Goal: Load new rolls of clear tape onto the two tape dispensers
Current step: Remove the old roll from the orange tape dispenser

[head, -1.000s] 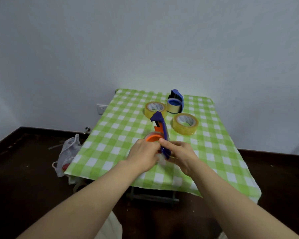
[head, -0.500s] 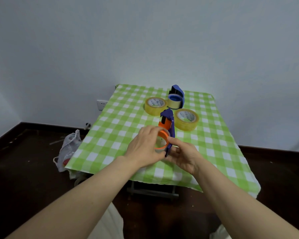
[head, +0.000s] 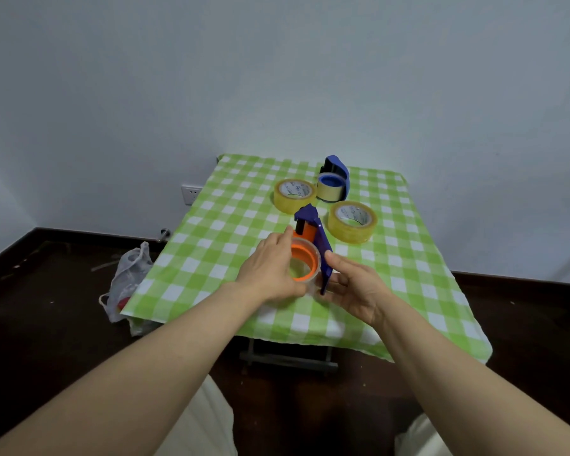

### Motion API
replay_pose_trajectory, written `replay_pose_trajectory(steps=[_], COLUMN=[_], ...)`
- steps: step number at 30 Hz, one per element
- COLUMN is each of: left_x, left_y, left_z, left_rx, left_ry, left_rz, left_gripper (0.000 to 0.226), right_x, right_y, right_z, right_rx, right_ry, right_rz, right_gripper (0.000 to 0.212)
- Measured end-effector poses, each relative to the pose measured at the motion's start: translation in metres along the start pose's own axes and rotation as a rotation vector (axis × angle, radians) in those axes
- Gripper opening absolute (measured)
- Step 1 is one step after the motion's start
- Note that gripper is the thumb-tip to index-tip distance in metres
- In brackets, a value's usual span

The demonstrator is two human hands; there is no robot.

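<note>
Above the near part of the checked surface, the left hand curls its fingers around a clear tape roll on the orange hub. The right hand grips the blue dispenser, apparently by its lower edge. Two yellowish rolls and a second dispenser rest farther back.

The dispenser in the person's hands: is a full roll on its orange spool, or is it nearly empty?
Nearly empty. The orange spool of the held dispenser carries only a thin clear ring, unlike the thick yellowish rolls on the table.

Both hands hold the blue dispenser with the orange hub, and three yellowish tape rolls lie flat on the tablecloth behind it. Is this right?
Not quite. The head view shows two yellowish rolls lying flat on the tablecloth, not three. Both hands do hold the blue dispenser.
</note>
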State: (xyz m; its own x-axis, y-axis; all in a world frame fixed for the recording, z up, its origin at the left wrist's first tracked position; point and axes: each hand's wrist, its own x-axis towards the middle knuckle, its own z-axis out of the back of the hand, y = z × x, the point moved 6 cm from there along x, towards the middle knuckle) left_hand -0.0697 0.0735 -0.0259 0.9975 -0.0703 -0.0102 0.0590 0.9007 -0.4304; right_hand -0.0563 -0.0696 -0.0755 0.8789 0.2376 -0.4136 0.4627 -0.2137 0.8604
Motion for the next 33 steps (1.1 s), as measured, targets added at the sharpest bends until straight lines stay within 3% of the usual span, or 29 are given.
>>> replay_pose_trajectory(steps=[6,9,15,20,24,26,28,30,33], left_x=[0.001,0.002,0.005,0.001,-0.001,-0.003,-0.004,-0.002,0.004], left_y=[-0.002,-0.006,0.016,0.041,0.06,0.069,0.073,0.08,0.09], left_z=[0.007,0.011,0.023,0.023,0.018,0.015,0.014,0.013,0.011], left_rx=[-0.048,-0.093,-0.506,-0.782,-0.978,-1.061,-0.956,-0.671,-0.322], left_ry=[-0.055,-0.073,-0.192,-0.242,-0.254,-0.266,-0.265,-0.231,-0.209], left_rz=[-0.014,-0.007,0.161,0.321,0.452,0.51,0.498,0.488,0.458], left_gripper=[0.111,0.108,0.106,0.093,0.029,0.025,0.041,0.066,0.079], right_x=[0.003,0.003,0.007,0.011,0.017,0.02,0.024,0.026,0.029], right_y=[0.002,0.002,0.004,0.008,0.009,0.011,0.013,0.014,0.014], right_z=[0.001,0.0,0.008,0.014,0.016,0.017,0.018,0.019,0.019], right_rx=[-0.057,-0.067,-0.068,-0.062,-0.071,-0.096,-0.144,-0.172,-0.186], right_ry=[-0.046,-0.061,-0.097,-0.127,-0.16,-0.185,-0.207,-0.22,-0.221], right_rz=[0.028,0.031,0.032,0.025,-0.003,-0.003,0.0,0.003,0.001], right_gripper=[0.039,0.035,0.042,0.025,0.031,0.036,0.04,0.036,0.027])
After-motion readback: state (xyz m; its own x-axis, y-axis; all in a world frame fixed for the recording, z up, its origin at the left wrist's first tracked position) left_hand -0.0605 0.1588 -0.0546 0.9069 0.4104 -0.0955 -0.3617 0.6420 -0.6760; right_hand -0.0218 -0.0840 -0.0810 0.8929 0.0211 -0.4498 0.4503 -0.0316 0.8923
